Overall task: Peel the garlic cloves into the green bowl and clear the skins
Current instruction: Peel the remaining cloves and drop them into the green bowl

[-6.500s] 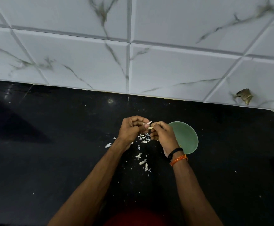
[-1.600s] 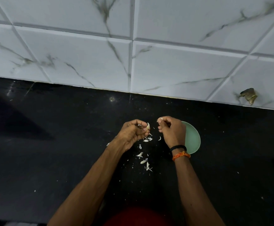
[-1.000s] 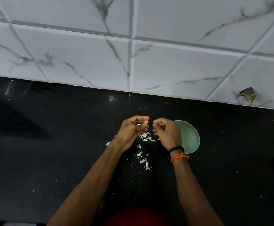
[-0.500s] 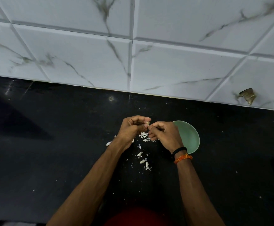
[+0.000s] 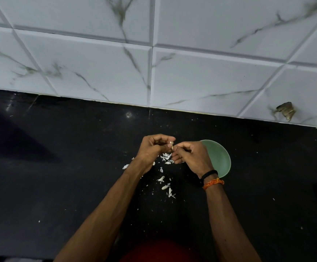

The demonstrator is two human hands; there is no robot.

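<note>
A glossy black stone bench (image 5: 59, 167), flecked with pale crumbs, meets a wall of white glazed tiles (image 5: 97, 69) with grey marble veining; one tile at the right has a chipped brown hole (image 5: 286, 111). No writing is legible anywhere. Thin, papery white garlic skins (image 5: 166, 186) lie scattered on the bench under and just in front of the hands. A round, smooth green bowl (image 5: 222, 159) sits on the bench, partly hidden behind the right hand. The left hand (image 5: 154, 150) has its fingers curled, pinching a small pale garlic clove (image 5: 171, 145) at the fingertips. The right hand (image 5: 189, 156), fingers also curled, touches the same clove. A black band (image 5: 209, 173) and an orange thread (image 5: 213, 183) circle the right wrist.
</note>
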